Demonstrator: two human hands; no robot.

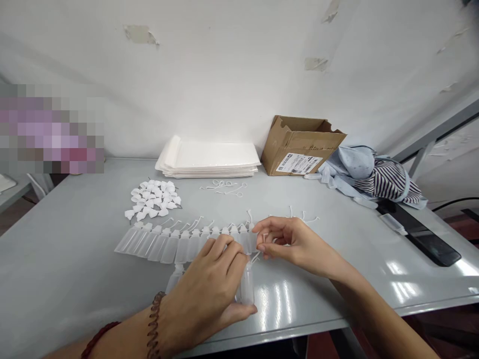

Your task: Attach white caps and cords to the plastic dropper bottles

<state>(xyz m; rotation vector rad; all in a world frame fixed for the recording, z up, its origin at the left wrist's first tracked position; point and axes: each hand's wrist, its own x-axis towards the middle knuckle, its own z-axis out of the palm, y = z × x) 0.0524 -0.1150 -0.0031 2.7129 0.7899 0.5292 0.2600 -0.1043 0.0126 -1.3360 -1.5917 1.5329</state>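
Observation:
My left hand (211,289) is wrapped over a clear plastic bottle (247,286), mouth upward, above the near part of the table; its fingers hide part of it. Thin white cords (256,257) stick out at the bottle's mouth. Just above, my right hand (286,243) is closed in a pinch at the upper end of these cords. Behind my hands runs a row of similar clear bottles (167,245), several with bent white cords at their necks. Another bottle (174,277) lies partly under my left wrist. To the left sits a pile of small white caps (153,198).
Loose looped white cords (226,186) lie behind the row. White padded envelopes (213,155) are stacked at the wall, next to an open cardboard box (303,144). On the right are bundled cloth (377,174), a black phone (430,239) and loose bottles (392,224).

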